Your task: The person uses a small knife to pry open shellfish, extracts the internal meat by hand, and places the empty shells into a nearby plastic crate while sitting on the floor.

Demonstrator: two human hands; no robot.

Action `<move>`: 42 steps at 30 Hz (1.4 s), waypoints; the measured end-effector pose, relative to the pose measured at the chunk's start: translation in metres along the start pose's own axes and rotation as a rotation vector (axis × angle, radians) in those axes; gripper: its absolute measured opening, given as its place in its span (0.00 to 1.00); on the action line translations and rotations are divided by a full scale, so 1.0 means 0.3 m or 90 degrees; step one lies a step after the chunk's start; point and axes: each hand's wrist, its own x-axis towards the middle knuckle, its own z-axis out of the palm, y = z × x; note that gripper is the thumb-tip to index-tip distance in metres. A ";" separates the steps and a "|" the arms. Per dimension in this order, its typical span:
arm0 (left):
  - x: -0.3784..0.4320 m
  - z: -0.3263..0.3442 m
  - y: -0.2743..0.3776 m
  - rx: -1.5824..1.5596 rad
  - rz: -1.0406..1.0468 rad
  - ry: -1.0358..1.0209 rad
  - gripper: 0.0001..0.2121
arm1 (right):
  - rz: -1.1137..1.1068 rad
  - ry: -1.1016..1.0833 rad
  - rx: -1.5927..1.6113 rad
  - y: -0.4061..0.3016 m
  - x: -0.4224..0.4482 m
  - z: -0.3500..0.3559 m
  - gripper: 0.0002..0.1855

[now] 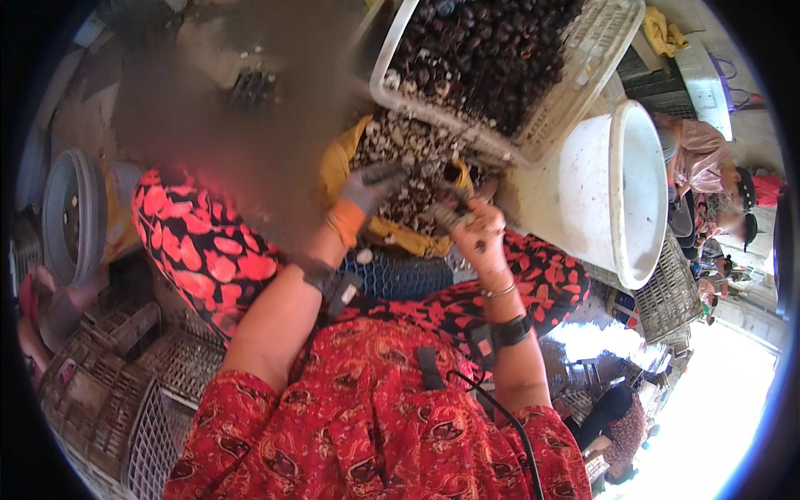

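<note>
My left hand (370,192), in a grey glove with an orange cuff, reaches over a heap of dark and pale scraps (406,140). Its fingers point right; whether they hold anything is unclear. Close by on the right, my right hand (476,224) is bent, with coverings on some fingers and dirt on the skin. Something dark shows by its fingertips, too blurred to name. Beyond both hands a tilted pale plastic crate (409,103) holds many dark brown, rounded pieces (481,56), perhaps water chestnuts. Yellow material (409,239) lies around the heap, in front of a blue-black ribbed object (400,278).
A large white tub (584,187) stands right of my hands. At the left are a bucket (74,219) and stacked plastic crates (94,400). Other people (700,156) sit at the right; another person (615,431) is at lower right. A blur covers the upper left.
</note>
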 end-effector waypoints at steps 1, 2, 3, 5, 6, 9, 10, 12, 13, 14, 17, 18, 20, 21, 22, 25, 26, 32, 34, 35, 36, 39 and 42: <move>-0.006 -0.005 0.028 -0.066 0.004 0.002 0.14 | 0.078 0.008 -0.109 0.006 -0.016 -0.035 0.15; -0.007 0.024 0.055 0.111 0.105 -0.065 0.13 | 0.171 0.007 -0.093 0.139 -0.064 -0.071 0.16; -0.013 0.047 0.052 0.289 0.204 -0.127 0.12 | 0.256 -0.026 0.107 -0.029 -0.007 -0.057 0.15; -0.025 0.076 0.032 0.276 0.241 -0.151 0.10 | 0.264 -0.026 0.160 -0.039 -0.016 -0.073 0.14; -0.015 0.060 0.021 0.230 0.169 -0.086 0.10 | 0.300 -0.031 0.176 -0.036 -0.024 -0.080 0.13; -0.005 0.025 0.033 0.105 0.069 0.037 0.10 | 0.222 0.063 0.065 0.106 -0.081 -0.081 0.13; -0.026 0.059 0.075 0.271 0.217 -0.027 0.11 | 0.199 0.095 0.025 0.102 -0.075 -0.075 0.13; -0.027 0.096 0.064 0.430 0.426 -0.069 0.11 | 0.206 0.037 0.042 0.033 -0.036 -0.080 0.14; -0.021 0.081 0.041 0.432 0.425 -0.071 0.11 | 0.208 0.009 0.050 -0.017 -0.012 -0.078 0.15; -0.012 0.056 0.023 0.332 0.276 -0.001 0.11 | 0.321 0.038 0.181 -0.068 0.001 -0.059 0.15; -0.002 0.018 -0.002 0.076 0.080 0.108 0.12 | 0.322 0.078 0.287 -0.102 0.015 -0.072 0.16; -0.020 0.052 0.032 0.169 0.102 0.069 0.12 | 0.348 0.081 0.243 -0.072 0.021 -0.086 0.16; -0.020 0.063 0.003 0.352 0.208 0.034 0.12 | 0.294 0.105 0.144 -0.030 0.028 -0.076 0.17; -0.022 0.074 0.011 0.351 0.207 0.028 0.12 | 0.243 0.132 0.044 -0.008 0.031 -0.073 0.18; -0.033 0.087 0.023 0.285 0.164 0.040 0.11 | 0.213 0.144 -0.006 0.070 0.016 -0.079 0.18; -0.047 0.069 0.037 0.229 0.108 0.049 0.11 | -0.037 0.051 -0.354 0.045 0.028 -0.073 0.22; -0.048 0.056 0.042 0.239 0.098 0.035 0.11 | -0.118 0.061 -0.435 0.040 0.021 -0.076 0.23; -0.031 -0.002 0.074 0.340 0.085 -0.082 0.12 | -0.060 -0.078 -0.305 0.044 -0.015 -0.106 0.23; -0.043 0.005 0.127 0.558 0.230 -0.102 0.12 | -0.181 -0.098 -0.311 0.051 -0.023 -0.125 0.18; -0.044 0.009 0.119 0.557 0.227 -0.103 0.12 | -0.177 -0.098 -0.310 0.045 -0.031 -0.132 0.18; -0.050 0.008 0.119 0.651 0.289 -0.068 0.11 | 0.156 -0.118 -0.073 0.023 -0.034 -0.127 0.15; -0.040 0.028 0.067 0.660 0.321 -0.049 0.11 | 0.462 -0.110 0.321 -0.056 -0.053 -0.077 0.12; -0.034 0.054 0.035 0.495 0.238 -0.064 0.11 | 0.458 -0.201 0.237 -0.071 -0.054 0.000 0.14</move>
